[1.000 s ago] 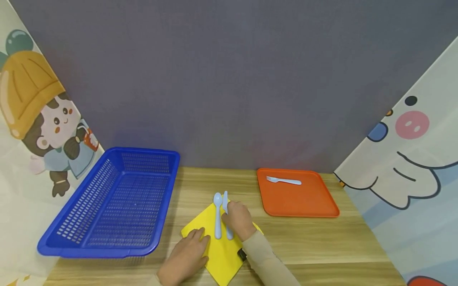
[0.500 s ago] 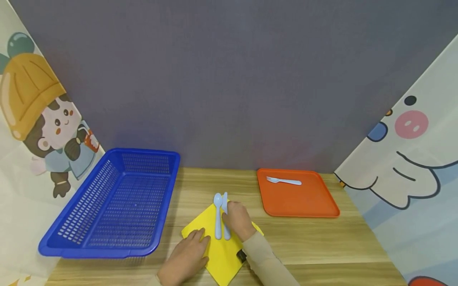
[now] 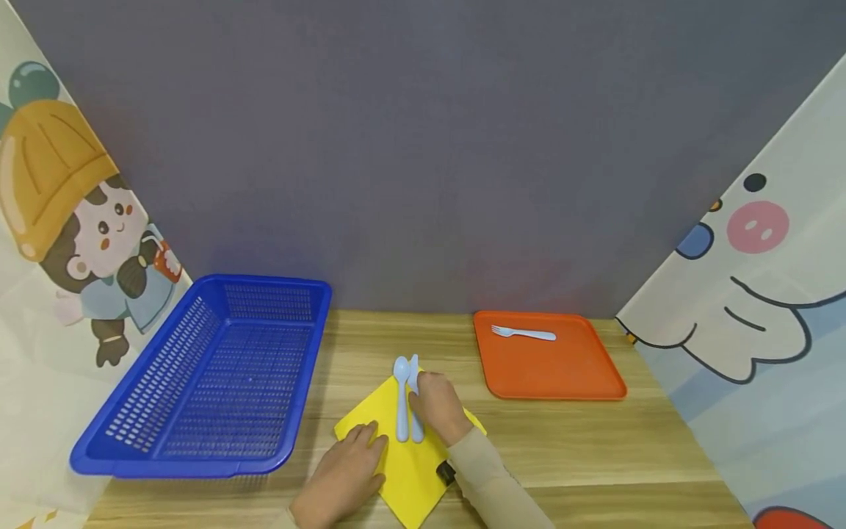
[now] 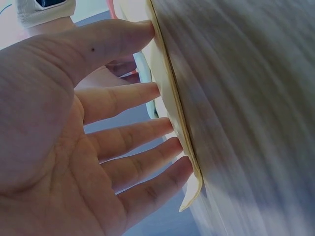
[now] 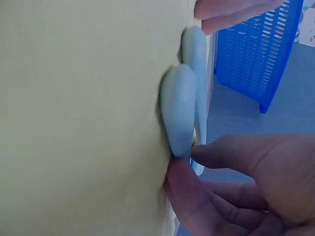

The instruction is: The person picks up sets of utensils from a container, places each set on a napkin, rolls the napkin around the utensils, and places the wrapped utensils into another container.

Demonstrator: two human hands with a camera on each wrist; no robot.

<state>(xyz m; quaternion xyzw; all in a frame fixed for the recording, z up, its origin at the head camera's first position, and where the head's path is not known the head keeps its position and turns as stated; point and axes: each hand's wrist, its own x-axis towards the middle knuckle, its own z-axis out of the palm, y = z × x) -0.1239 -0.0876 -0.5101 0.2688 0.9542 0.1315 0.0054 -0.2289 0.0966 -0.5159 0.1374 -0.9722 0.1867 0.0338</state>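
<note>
A yellow cloth (image 3: 408,481) lies flat with one corner toward me, bearing a pale blue spoon (image 3: 402,415) and a pale blue knife (image 3: 414,373) side by side. My right hand (image 3: 439,408) pinches the knife between thumb and fingers; its palm covers part of the knife in the head view. The right wrist view shows the rounded knife handle (image 5: 178,105) close beside the spoon's handle (image 5: 197,46). On the cloth's left side rests my left hand (image 3: 345,470). Its fingers are spread, fingertips at the cloth's edge (image 4: 179,110) in the left wrist view.
A blue perforated basket (image 3: 311,382) stands on the left of the wooden table (image 3: 568,455). At the back right is an orange tray (image 3: 548,375) holding a pale blue fork (image 3: 525,333). A grey panel (image 3: 410,162) closes off the back, with printed sheets at both sides.
The knife has shifted slightly left, its handle now nearer to the spoon, with my right hand still holding it. My left hand has stayed in place on the cloth.
</note>
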